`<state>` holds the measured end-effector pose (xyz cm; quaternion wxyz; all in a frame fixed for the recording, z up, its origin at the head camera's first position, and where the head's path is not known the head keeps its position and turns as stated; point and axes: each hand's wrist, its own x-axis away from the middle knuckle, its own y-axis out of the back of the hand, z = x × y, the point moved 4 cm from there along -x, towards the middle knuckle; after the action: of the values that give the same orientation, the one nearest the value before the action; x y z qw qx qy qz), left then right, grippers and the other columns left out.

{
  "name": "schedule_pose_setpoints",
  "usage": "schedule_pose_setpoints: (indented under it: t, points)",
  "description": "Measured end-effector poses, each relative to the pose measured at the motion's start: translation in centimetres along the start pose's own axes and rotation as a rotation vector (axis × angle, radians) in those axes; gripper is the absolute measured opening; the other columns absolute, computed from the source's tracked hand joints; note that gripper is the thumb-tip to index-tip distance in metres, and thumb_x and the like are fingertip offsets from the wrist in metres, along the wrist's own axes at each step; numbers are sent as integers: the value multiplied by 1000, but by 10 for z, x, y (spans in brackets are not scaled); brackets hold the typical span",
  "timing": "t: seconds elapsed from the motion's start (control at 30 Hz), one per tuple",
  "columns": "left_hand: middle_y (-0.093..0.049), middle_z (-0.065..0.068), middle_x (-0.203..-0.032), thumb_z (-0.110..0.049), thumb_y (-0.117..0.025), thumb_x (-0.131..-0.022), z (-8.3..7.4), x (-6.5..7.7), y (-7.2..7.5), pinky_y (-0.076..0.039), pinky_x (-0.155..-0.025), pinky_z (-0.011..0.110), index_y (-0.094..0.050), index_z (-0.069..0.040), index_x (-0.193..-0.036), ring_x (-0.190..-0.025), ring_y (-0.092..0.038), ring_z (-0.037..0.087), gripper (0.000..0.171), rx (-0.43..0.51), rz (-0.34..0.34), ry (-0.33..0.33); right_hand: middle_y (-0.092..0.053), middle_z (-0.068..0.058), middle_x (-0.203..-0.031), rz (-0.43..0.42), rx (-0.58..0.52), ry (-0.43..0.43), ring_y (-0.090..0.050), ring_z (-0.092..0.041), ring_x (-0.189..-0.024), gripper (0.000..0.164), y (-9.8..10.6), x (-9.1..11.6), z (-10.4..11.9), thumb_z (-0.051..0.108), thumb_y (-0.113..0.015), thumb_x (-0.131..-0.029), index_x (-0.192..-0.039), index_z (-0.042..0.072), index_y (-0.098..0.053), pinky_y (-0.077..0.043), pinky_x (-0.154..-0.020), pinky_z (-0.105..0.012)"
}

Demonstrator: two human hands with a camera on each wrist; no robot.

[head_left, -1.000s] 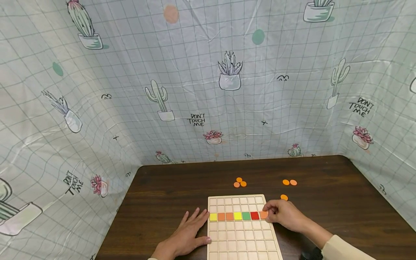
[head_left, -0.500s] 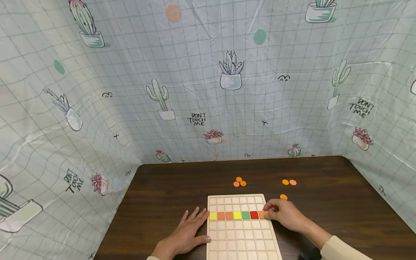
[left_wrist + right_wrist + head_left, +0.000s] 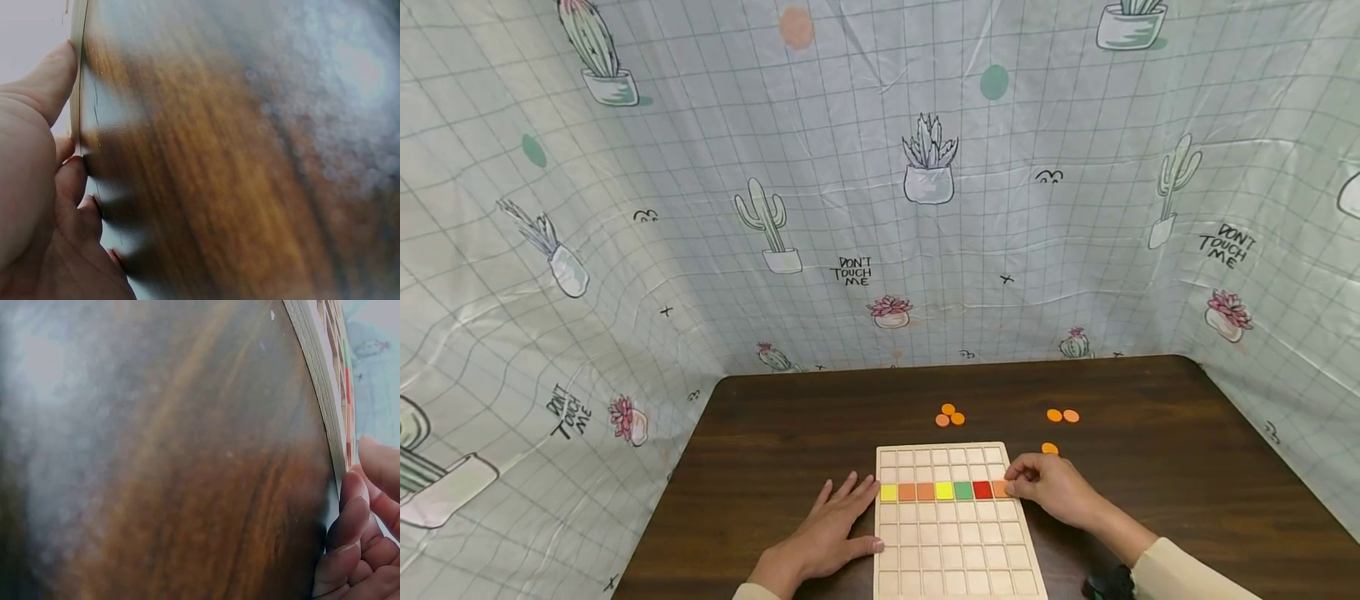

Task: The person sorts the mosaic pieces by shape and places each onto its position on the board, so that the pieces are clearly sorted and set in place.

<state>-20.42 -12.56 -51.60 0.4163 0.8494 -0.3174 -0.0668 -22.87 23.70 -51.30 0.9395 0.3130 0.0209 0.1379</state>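
A pale wooden grid board [image 3: 940, 533] lies on the dark table, one row filled with square tiles. From left come a yellow tile [image 3: 888, 492], two orange ones, another yellow, a green tile [image 3: 963, 491], a red tile [image 3: 982, 490] and an orange tile [image 3: 999, 489]. My right hand [image 3: 1060, 492] pinches that last orange tile at the board's right edge; its fingertips partly cover it. Spread fingers and thumb of my left hand [image 3: 823, 533] rest against the board's left edge. In the left wrist view, the thumb [image 3: 56, 78] touches the board's side.
Behind the board lie three orange discs [image 3: 948, 409] in a cluster. A pair of orange discs [image 3: 1055, 415] sits farther right, and a single disc [image 3: 1049, 448] is just beyond my right hand. A curtain [image 3: 850, 208] printed with cacti hangs around the table [image 3: 790, 433].
The head view has shifted slightly, so the board and discs appear a little higher and farther left. Both hands keep their places at the board's edges.
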Motion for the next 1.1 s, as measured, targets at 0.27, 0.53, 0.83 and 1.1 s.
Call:
schedule_pose_setpoints:
  t: [0.27,0.53,0.83,1.1]
  points:
    - [-26,7,-175,-63,-64,-97,7,-2,-4,6,-129,66,-31,-20,-168,-165,-10,35,90,15,-27,18,-69,3,-86,-56,40,-13,-56,-11,-74,13,5,1,-1,24,-76,-99,-101,12,-77,-47,-65,-26]
    - [-27,13,-174,-54,-69,-98,-3,0,1,3,-128,69,-31,-12,-168,-164,-12,41,90,5,-12,22,-71,4,-86,-71,38,-20,-56,-9,-73,10,7,3,-7,23,-75,-100,-100,13,-78,-47,-66,-24]
    - [-29,8,-174,-48,-72,-98,-4,0,1,2,-130,66,-31,-14,-168,-164,-13,37,88,-7,-6,49,-73,5,-88,-83,43,-43,-56,-9,-74,11,6,4,-11,25,-75,-100,-100,14,-78,-46,-68,-23]
    - [-30,11,-174,-45,-73,-98,-5,0,2,2,-129,68,-32,-11,-167,-164,-14,39,88,4,-18,36,-71,4,-84,-98,69,-50,-54,-10,-75,10,5,3,-9,24,-77,-98,-99,14,-78,-45,-67,-24]
